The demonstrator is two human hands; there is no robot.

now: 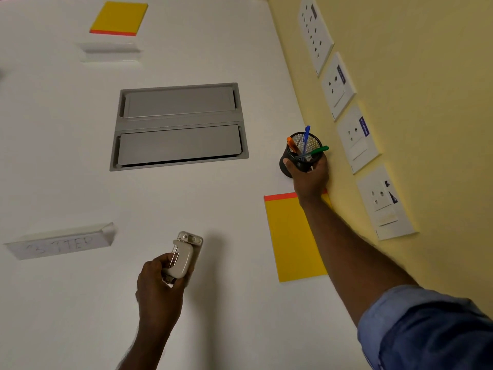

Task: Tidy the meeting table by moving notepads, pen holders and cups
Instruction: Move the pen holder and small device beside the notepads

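Reading partly "TTER", name card (60, 243); rest illegible

Bare table (218, 198) lies between cable hatch (178, 126) and notepad (293, 236).

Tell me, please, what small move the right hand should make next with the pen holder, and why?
Probably set it down and let go. The right hand grips the black mesh pen holder close to the wall, just beyond the yellow notepad, apparently on or barely above the table. The left hand is busy holding a hole punch.
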